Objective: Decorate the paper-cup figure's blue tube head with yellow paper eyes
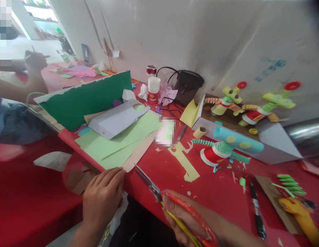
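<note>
My right hand [180, 212] grips a pair of scissors [151, 187] with red and yellow handles, its blades pointing up and left over the table's front edge. The blades look close together, with no paper between them. My left hand [104, 193] is closed at the table edge, its fingertips by the corner of a peach paper sheet [139, 151]. Whatever those fingers hold, if anything, is hidden. Light green sheets [123, 142] lie just beyond, under a folded grey-white card [114, 120]. A yellow paper cutout [184, 163] lies ahead of the scissors.
Paper-cup figures [216, 154] and an open box [275, 137] stand at the right. A black pen [257, 211] and an orange glue gun [300, 216] lie near the right front. A green board [90, 99] stands at the left; another person's hand [36, 61] is beyond it.
</note>
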`<action>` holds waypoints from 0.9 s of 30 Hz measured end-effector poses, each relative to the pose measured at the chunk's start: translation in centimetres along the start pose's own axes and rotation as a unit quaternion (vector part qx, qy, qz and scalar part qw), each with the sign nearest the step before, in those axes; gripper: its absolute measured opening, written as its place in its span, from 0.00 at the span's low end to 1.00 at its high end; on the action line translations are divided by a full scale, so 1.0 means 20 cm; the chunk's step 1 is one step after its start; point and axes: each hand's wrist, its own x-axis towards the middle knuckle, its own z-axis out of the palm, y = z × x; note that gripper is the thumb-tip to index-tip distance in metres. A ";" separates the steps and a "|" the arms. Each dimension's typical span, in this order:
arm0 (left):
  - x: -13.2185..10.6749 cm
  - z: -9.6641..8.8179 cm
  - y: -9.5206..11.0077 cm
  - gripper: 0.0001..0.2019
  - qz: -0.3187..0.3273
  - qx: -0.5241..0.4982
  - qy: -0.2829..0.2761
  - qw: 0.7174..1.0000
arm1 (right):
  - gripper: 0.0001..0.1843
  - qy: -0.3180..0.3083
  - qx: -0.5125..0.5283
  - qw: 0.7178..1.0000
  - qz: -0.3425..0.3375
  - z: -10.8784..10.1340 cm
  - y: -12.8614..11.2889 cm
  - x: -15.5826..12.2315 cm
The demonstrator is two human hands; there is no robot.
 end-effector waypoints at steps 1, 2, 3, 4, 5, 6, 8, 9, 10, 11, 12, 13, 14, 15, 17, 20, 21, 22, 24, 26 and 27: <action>0.00 0.00 0.00 0.07 -0.001 -0.005 -0.003 1.000 | 0.30 -0.002 -0.009 1.000 -0.002 0.00 -0.02 -0.01; -0.01 0.00 0.00 0.07 -0.001 -0.009 -0.004 1.000 | 0.30 -0.003 -0.019 1.000 -0.004 0.01 -0.04 -0.01; -0.01 0.01 0.00 0.07 -0.002 -0.013 -0.006 1.000 | 0.30 -0.005 -0.028 1.000 -0.002 0.01 -0.05 -0.02; -0.01 0.01 -0.01 0.07 -0.002 -0.016 -0.007 1.000 | 0.30 -0.006 -0.038 0.999 0.000 0.01 -0.07 -0.03; -0.01 0.01 -0.01 0.07 -0.002 -0.017 -0.008 1.000 | 0.30 -0.006 -0.045 0.999 0.003 0.01 -0.09 -0.03; -0.01 0.01 -0.01 0.07 -0.002 -0.019 -0.009 1.000 | 0.30 -0.009 -0.047 0.999 0.004 0.01 -0.10 -0.03; -0.01 0.01 -0.01 0.07 -0.004 -0.025 -0.011 1.000 | 0.31 -0.015 -0.047 0.999 0.002 0.01 -0.12 -0.04; -0.02 0.02 -0.01 0.07 -0.005 -0.028 -0.011 1.000 | 0.31 -0.020 -0.048 0.999 0.001 0.00 -0.13 -0.04; -0.02 0.02 -0.01 0.07 -0.006 -0.030 -0.011 0.999 | 0.31 -0.023 -0.049 0.999 0.001 0.00 -0.14 -0.03; -0.02 0.02 -0.01 0.07 -0.007 -0.033 -0.011 0.999 | 0.32 -0.025 -0.049 0.998 0.002 0.00 -0.15 -0.03; -0.02 0.02 -0.01 0.07 -0.008 -0.034 -0.011 0.999 | 0.33 -0.023 -0.051 0.998 0.001 0.00 -0.15 -0.03; -0.02 0.02 -0.01 0.07 -0.009 -0.035 -0.010 0.999 | 0.33 -0.020 -0.053 0.998 -0.002 0.00 -0.16 -0.03; -0.02 0.02 -0.01 0.07 -0.009 -0.035 -0.008 0.999 | 0.33 -0.017 -0.053 0.998 -0.006 0.00 -0.16 -0.03; -0.03 0.02 -0.02 0.07 -0.010 -0.035 -0.006 0.999 | 0.34 -0.016 -0.052 0.998 -0.010 0.00 -0.16 -0.02; -0.03 0.03 -0.02 0.08 -0.014 -0.041 -0.004 0.999 | 0.34 -0.016 -0.051 0.998 -0.012 0.00 -0.16 -0.02; -0.02 0.04 -0.01 0.08 -0.024 -0.053 -0.002 0.998 | 0.34 -0.024 -0.066 0.998 0.001 -0.01 -0.16 -0.03; -0.02 0.04 -0.01 0.08 -0.028 -0.058 -0.001 0.998 | 0.33 -0.028 -0.078 0.997 0.007 -0.02 -0.16 -0.03; -0.02 0.03 0.00 0.08 -0.034 -0.064 -0.001 0.997 | 0.33 -0.028 -0.089 0.996 0.009 -0.02 -0.16 -0.03; -0.03 0.03 0.02 0.08 -0.051 -0.079 -0.002 0.996 | 0.33 -0.024 -0.103 0.994 0.008 -0.03 -0.16 -0.03; -0.05 0.03 0.03 0.08 -0.075 -0.101 -0.006 0.992 | 0.33 -0.012 -0.105 0.994 0.015 -0.04 -0.17 -0.03; -0.06 0.03 0.03 0.08 -0.089 -0.114 -0.007 0.990 | 0.32 -0.006 -0.106 0.994 0.023 -0.05 -0.17 -0.02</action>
